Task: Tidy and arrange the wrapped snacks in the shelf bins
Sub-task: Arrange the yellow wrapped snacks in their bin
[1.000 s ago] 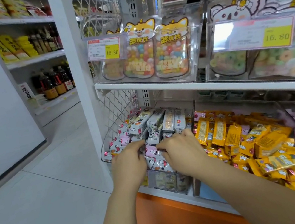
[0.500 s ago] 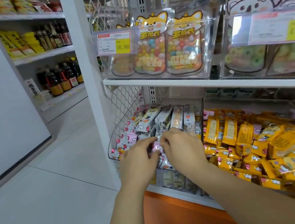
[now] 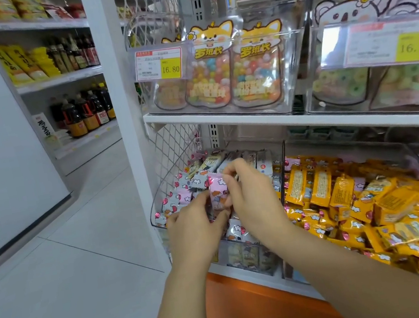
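1. The pink wrapped snack (image 3: pixel 218 189) stands upright, its long axis vertical, just above the clear bin (image 3: pixel 158 220).
2. The left hand (image 3: pixel 198 226) pinches its lower end; the right hand (image 3: pixel 256 201) grips its upper part.
3. Yellow snacks (image 3: pixel 348 190) lie right of that bin.

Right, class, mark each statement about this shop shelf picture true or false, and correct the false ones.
1. The left hand and right hand both hold one pink snack. True.
2. The snacks right of the hands are green. False: they are yellow snacks.
3. The price tag above the upper shelf reads 16.80. True.
4. That shelf carries bottles. False: it carries candy bags.
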The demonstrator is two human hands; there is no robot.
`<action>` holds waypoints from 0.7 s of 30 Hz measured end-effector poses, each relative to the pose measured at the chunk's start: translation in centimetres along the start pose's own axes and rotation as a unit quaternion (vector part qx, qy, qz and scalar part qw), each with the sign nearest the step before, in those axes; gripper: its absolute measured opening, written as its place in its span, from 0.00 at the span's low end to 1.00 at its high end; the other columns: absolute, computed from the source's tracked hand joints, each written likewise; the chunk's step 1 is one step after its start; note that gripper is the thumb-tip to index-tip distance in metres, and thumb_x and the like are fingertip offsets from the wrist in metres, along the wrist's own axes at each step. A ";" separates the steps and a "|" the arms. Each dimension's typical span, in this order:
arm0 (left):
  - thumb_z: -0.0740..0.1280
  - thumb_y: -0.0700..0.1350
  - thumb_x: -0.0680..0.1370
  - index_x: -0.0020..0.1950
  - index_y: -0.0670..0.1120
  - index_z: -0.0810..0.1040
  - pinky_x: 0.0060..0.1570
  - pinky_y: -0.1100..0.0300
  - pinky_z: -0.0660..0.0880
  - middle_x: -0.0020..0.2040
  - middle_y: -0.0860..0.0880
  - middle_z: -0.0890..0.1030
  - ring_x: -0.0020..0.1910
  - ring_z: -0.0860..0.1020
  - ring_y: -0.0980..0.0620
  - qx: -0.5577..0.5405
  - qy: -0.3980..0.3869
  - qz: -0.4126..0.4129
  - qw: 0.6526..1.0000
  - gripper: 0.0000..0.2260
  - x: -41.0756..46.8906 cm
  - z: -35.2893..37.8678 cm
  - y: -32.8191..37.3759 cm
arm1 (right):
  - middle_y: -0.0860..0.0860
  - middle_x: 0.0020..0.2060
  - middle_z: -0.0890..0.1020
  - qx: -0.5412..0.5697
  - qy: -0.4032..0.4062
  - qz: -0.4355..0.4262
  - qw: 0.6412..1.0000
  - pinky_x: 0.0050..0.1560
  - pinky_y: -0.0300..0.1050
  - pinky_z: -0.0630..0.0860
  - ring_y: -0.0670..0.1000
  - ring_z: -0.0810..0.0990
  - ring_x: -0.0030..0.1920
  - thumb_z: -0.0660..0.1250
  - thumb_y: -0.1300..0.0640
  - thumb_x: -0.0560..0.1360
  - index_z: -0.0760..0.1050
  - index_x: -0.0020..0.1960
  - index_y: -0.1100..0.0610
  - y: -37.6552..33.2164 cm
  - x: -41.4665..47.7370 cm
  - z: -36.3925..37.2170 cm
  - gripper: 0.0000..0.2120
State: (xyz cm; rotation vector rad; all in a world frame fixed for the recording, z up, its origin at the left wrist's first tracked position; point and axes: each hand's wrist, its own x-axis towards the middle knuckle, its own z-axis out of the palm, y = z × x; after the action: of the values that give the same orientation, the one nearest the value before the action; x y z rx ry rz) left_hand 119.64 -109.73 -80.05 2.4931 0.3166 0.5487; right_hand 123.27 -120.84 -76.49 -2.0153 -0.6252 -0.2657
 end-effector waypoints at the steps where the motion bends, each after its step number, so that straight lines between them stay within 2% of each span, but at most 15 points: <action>1: 0.65 0.56 0.75 0.58 0.53 0.74 0.57 0.52 0.69 0.43 0.56 0.79 0.49 0.78 0.51 -0.022 0.009 -0.003 1.000 0.15 0.1 0.1 0.0 | 0.53 0.39 0.78 0.020 0.002 0.000 1.000 0.31 0.30 0.70 0.39 0.78 0.33 0.56 0.58 0.81 0.68 0.45 0.49 -0.5 -0.1 -0.4 0.07; 3: 0.67 0.56 0.74 0.62 0.55 0.74 0.54 0.52 0.74 0.52 0.57 0.80 0.52 0.77 0.54 -0.088 0.029 0.010 0.996 0.17 0.1 0.0 0.3 | 0.54 0.38 0.80 0.053 0.016 -0.013 0.998 0.30 0.31 0.69 0.40 0.78 0.31 0.56 0.57 0.81 0.68 0.48 0.50 -1.2 -0.5 -1.3 0.05; 4: 0.68 0.55 0.74 0.62 0.56 0.73 0.53 0.56 0.75 0.55 0.59 0.79 0.54 0.76 0.57 -0.121 0.040 0.026 0.991 0.18 0.1 -0.1 0.5 | 0.53 0.36 0.80 0.067 0.024 -0.020 0.997 0.31 0.33 0.69 0.42 0.78 0.32 0.56 0.57 0.81 0.69 0.49 0.50 -1.4 -0.9 -1.9 0.05; 6: 0.70 0.52 0.74 0.61 0.56 0.72 0.51 0.68 0.71 0.56 0.61 0.76 0.54 0.74 0.63 -0.164 0.050 0.062 0.983 0.17 -0.4 -0.3 1.3 | 0.52 0.34 0.81 0.102 0.027 -0.026 0.994 0.36 0.46 0.76 0.46 0.81 0.35 0.56 0.56 0.81 0.69 0.49 0.49 -1.6 -2.0 -3.3 0.05; 7: 0.70 0.49 0.73 0.60 0.56 0.72 0.49 0.71 0.70 0.55 0.61 0.75 0.53 0.73 0.64 -0.174 0.048 0.078 0.980 0.16 -0.6 -0.5 1.8 | 0.53 0.35 0.81 0.119 0.022 -0.026 0.992 0.39 0.54 0.78 0.48 0.81 0.37 0.56 0.57 0.81 0.69 0.50 0.49 -1.7 -2.6 -4.2 0.05; 9: 0.70 0.44 0.72 0.58 0.56 0.71 0.49 0.66 0.72 0.53 0.59 0.75 0.52 0.73 0.62 -0.183 0.042 0.111 0.976 0.17 -1.1 -0.5 2.9 | 0.55 0.39 0.81 0.137 0.002 -0.026 0.990 0.43 0.61 0.77 0.54 0.81 0.39 0.58 0.58 0.80 0.69 0.51 0.49 -1.9 -3.9 -5.9 0.04; 11: 0.70 0.42 0.72 0.57 0.55 0.71 0.51 0.57 0.74 0.54 0.58 0.75 0.53 0.74 0.58 -0.186 0.035 0.135 0.973 0.17 -1.5 -0.1 4.2 | 0.49 0.42 0.79 0.101 -0.001 -0.039 0.994 0.44 0.55 0.77 0.52 0.79 0.41 0.64 0.56 0.77 0.70 0.53 0.48 -1.8 -4.7 -7.5 0.06; 13: 0.70 0.43 0.72 0.59 0.53 0.72 0.52 0.55 0.74 0.55 0.57 0.74 0.55 0.73 0.56 -0.181 0.028 0.157 0.971 0.17 -2.0 0.4 5.7 | 0.41 0.44 0.78 0.036 0.024 -0.059 0.997 0.44 0.39 0.75 0.43 0.78 0.45 0.68 0.53 0.74 0.71 0.52 0.45 -1.4 -5.4 -8.9 0.10; 14: 0.70 0.42 0.72 0.60 0.52 0.72 0.53 0.55 0.73 0.55 0.57 0.74 0.56 0.73 0.55 -0.175 0.023 0.169 0.970 0.18 -2.2 0.7 6.5 | 0.39 0.45 0.78 0.004 0.040 -0.067 0.997 0.44 0.34 0.73 0.41 0.77 0.46 0.69 0.52 0.73 0.72 0.51 0.44 -1.1 -5.8 -9.6 0.10; 18: 0.70 0.42 0.72 0.60 0.51 0.73 0.55 0.54 0.72 0.56 0.54 0.74 0.57 0.73 0.53 -0.149 -0.003 0.215 0.965 0.17 -3.1 2.8 10.3 | 0.40 0.45 0.78 -0.061 0.096 -0.057 0.992 0.45 0.32 0.72 0.39 0.75 0.47 0.69 0.53 0.74 0.73 0.50 0.45 0.6 -8.3 -13.2 0.07; 21: 0.69 0.43 0.73 0.61 0.51 0.73 0.57 0.51 0.72 0.59 0.54 0.73 0.59 0.73 0.52 -0.128 -0.013 0.243 0.961 0.17 -3.9 4.7 13.1 | 0.35 0.46 0.76 -0.096 0.130 -0.047 0.986 0.48 0.26 0.69 0.35 0.75 0.50 0.68 0.54 0.74 0.71 0.52 0.42 2.5 -10.5 -15.9 0.11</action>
State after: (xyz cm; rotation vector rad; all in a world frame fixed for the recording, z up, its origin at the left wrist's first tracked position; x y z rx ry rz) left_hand 119.67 -123.94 -77.40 2.3149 -0.3699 0.6985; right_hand 116.81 -138.88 -74.84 -2.0899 -0.5458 -0.6552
